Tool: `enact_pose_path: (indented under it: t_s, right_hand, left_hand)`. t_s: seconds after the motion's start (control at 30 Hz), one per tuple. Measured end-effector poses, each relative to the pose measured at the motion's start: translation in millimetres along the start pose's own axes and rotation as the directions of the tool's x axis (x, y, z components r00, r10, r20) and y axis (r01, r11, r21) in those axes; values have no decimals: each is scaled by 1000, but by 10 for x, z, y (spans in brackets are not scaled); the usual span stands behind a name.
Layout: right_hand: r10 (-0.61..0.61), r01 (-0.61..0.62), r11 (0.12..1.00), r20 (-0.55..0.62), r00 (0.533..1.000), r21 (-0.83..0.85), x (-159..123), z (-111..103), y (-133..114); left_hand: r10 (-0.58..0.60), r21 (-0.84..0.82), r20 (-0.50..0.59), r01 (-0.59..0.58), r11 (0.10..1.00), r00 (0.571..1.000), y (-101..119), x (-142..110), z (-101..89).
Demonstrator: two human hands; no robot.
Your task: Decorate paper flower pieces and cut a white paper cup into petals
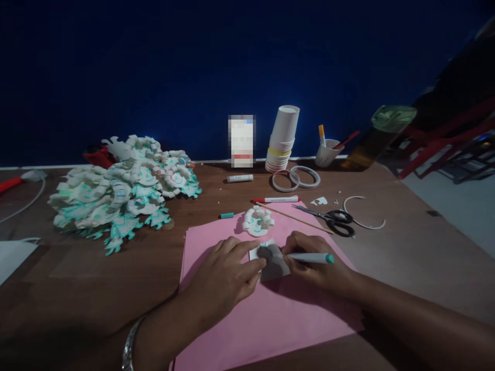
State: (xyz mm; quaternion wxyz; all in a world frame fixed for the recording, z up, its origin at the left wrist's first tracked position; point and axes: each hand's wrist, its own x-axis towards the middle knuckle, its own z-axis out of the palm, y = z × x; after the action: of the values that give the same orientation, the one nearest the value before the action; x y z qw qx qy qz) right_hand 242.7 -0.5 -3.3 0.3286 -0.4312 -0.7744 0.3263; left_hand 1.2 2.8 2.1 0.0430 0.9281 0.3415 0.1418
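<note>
My right hand (309, 263) is closed around a green marker (311, 257), its green end pointing right and its tip hidden by my fingers. Under the marker hand's fingertips lies a small white piece of paper (276, 268) with a short green line near its top. My left hand (234, 268) lies with its fingers apart, thumb and forefinger pressing on the paper's left side. Beneath both hands is a pink sheet (247, 335). Just beyond the paper sits a white paper face cutout (258, 222) with curled edges and green drawn features.
Beyond lie a green cap (227, 216), red marker (276, 200), thin stick (301, 220), black-handled scissors (340, 221) and tape rings (305, 176). Stacked paper cups (284, 134) stand at the back, near a pen cup (327, 154) and bottle (379, 136). Paper figures (127, 190) are heaped left.
</note>
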Motion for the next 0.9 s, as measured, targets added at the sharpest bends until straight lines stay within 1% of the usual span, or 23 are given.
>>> enact_pose_path:
  t_s: [0.2,0.4,0.67,0.9]
  right_hand:
    - [-11,11,1000,-7,1000,15,13,-6,-5]
    - [1,-1,1000,-3,1000,19,1,-9,1]
    - [20,-21,998,16,1000,63,11,-30,-40]
    - [14,-17,996,34,999,92,11,-34,-17]
  left_hand:
    - [8,-2,-1,-8,1000,1000,9,3,-15]
    - [-2,-3,22,2,1000,1000,8,1,-15]
    - [0,-3,15,0,1000,1000,2,-5,0]
    - [6,-6,2,-6,1000,1000,6,-4,-7]
